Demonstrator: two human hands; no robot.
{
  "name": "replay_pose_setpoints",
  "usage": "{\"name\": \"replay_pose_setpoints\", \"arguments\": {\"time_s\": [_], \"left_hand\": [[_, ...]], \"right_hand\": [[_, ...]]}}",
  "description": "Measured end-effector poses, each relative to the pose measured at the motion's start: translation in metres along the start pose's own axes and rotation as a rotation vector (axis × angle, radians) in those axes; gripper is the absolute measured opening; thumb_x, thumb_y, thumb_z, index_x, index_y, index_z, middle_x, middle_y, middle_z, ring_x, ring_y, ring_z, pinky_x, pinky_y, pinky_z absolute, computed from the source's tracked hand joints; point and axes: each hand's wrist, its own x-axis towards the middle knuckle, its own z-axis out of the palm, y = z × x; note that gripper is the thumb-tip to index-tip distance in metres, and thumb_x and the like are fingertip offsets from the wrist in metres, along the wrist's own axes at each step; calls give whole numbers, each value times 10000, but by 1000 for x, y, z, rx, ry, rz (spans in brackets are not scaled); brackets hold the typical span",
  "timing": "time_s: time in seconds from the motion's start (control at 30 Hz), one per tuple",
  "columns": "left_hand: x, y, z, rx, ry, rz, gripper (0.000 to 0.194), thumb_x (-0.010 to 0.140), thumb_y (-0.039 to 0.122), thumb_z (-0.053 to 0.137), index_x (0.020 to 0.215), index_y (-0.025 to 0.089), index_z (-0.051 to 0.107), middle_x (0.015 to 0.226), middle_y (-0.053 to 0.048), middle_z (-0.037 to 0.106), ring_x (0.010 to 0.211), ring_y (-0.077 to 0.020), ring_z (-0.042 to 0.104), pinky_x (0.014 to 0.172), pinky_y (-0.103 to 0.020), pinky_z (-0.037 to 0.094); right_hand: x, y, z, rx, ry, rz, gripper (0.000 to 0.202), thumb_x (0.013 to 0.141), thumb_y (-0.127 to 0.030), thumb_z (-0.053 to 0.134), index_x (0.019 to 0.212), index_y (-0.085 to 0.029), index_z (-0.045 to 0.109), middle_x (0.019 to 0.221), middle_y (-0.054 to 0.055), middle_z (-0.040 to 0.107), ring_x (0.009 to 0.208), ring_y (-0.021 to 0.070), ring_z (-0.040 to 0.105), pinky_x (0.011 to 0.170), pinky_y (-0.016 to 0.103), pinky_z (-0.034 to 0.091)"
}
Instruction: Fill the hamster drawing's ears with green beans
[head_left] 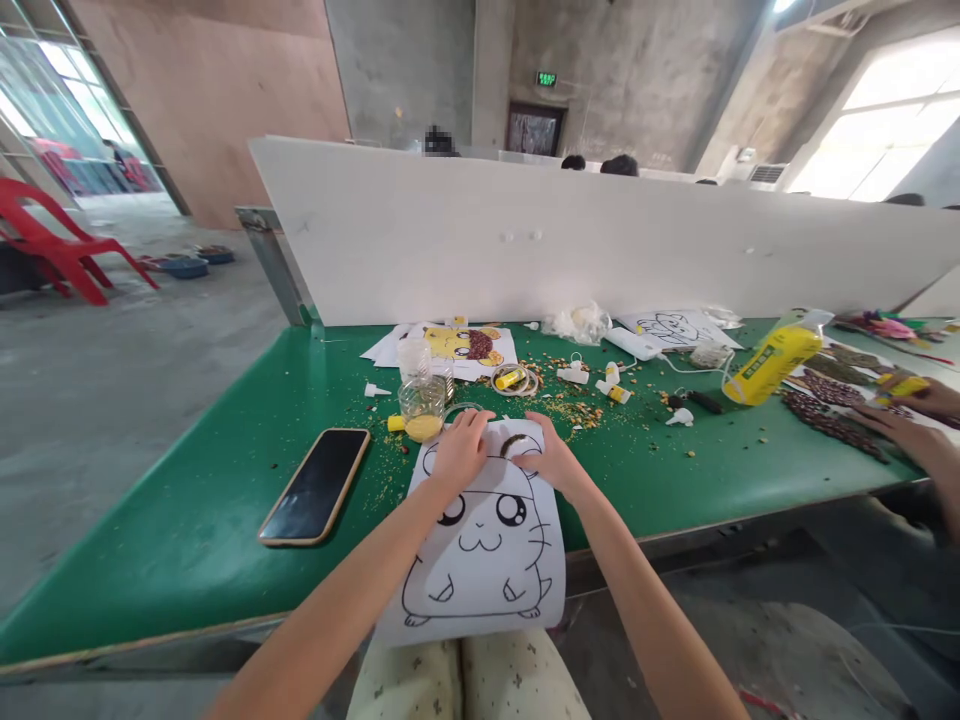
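Observation:
A white sheet with a hamster line drawing (480,575) lies at the near table edge, its lower part hanging over above my lap. My left hand (463,448) rests on its upper left, fingers stretched toward the top edge. At the upper right, my right hand (553,458) touches the sheet with thumb and fingers spread around the hamster's ear. A small dark patch shows inside that ear; its material is too small to make out. Just behind my left hand stands a clear plastic jar (422,410) with yellow grains in it.
A phone (315,487) lies left on the green table (187,500). Behind are a partly filled picture (457,345), a tape roll (515,379), small glue bottles (616,391) and scattered seeds. To the right are a yellow bottle (776,360) and another person's hand (904,430). A white partition (525,240) borders the back.

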Motion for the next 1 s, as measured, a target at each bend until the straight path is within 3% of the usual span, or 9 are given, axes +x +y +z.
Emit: {"name": "replay_pose_setpoints", "arguments": {"time_s": [0.13, 0.23, 0.4, 0.53, 0.67, 0.73, 0.83, 0.9, 1.0], "left_hand": [[3, 1, -18, -109, 7, 24, 293, 910, 273, 432, 1166, 161, 520, 1137, -82, 571, 1115, -212, 488, 958, -405, 409], [2, 0, -31, -203, -55, 74, 326, 930, 338, 364, 1179, 210, 530, 1178, -47, 580, 1149, -191, 472, 1005, -370, 369], [-5, -2, -39, -302, -165, 67, 485, 841, 491, 502, 1236, 210, 478, 1237, -66, 555, 1146, -223, 481, 969, -371, 381], [-7, -2, -37, -331, -217, -17, 348, 872, 488, 439, 950, 181, 584, 835, -14, 635, 750, -139, 573, 647, -247, 435], [-8, -2, -37, -311, -247, -90, 381, 884, 474, 421, 674, 169, 508, 578, 38, 501, 522, -91, 460, 479, -217, 316], [-9, -1, -37, -293, -245, -117, 348, 890, 437, 430, 683, 168, 503, 599, 35, 513, 541, -97, 478, 499, -218, 328], [-13, 3, -39, -263, -249, -133, 256, 882, 400, 468, 814, 172, 561, 729, 2, 612, 646, -132, 562, 569, -240, 386], [-16, 5, -40, -207, -228, -81, 253, 888, 391, 469, 1021, 197, 563, 867, -17, 664, 736, -156, 610, 627, -263, 427], [-20, 5, -40, -121, -201, 12, 297, 915, 375, 426, 1139, 209, 527, 939, -22, 683, 806, -167, 633, 688, -287, 453]], "right_hand": [[1, -13, -1, 195, -39, -33, 783, 619, -297, 682, 1309, -231, 318, 973, 33, 593, 861, 197, 588, 771, 341, 487], [7, -27, -6, 314, -57, -90, 755, 625, -287, 682, 1301, -282, 343, 1071, 22, 573, 912, 185, 580, 808, 323, 481], [20, -43, -7, 408, -189, -195, 752, 649, -273, 683, 1317, -310, 340, 1119, 22, 557, 923, 184, 561, 824, 341, 468], [29, -41, -7, 281, -257, -237, 726, 713, -295, 649, 1344, -339, 294, 1059, 17, 572, 869, 176, 560, 791, 338, 469], [39, -37, -18, -188, -199, -362, 534, 789, -383, 583, 1280, -273, 404, 793, -3, 586, 709, 164, 545, 737, 340, 450], [43, -40, -24, -423, -113, -448, 420, 823, -385, 534, 1206, -228, 465, 612, -42, 504, 543, 135, 475, 603, 306, 428], [45, -46, -28, -568, -2, -706, 141, 839, -283, 513, 932, -199, 579, 651, -16, 507, 581, 118, 473, 579, 272, 404], [43, -49, -24, -559, -63, -880, 84, 838, -203, 506, 832, -192, 589, 751, 16, 566, 705, 129, 515, 663, 280, 427], [37, -48, -18, -525, -155, -976, 81, 822, -149, 527, 835, -188, 596, 807, 28, 609, 766, 137, 529, 714, 293, 432]]}}
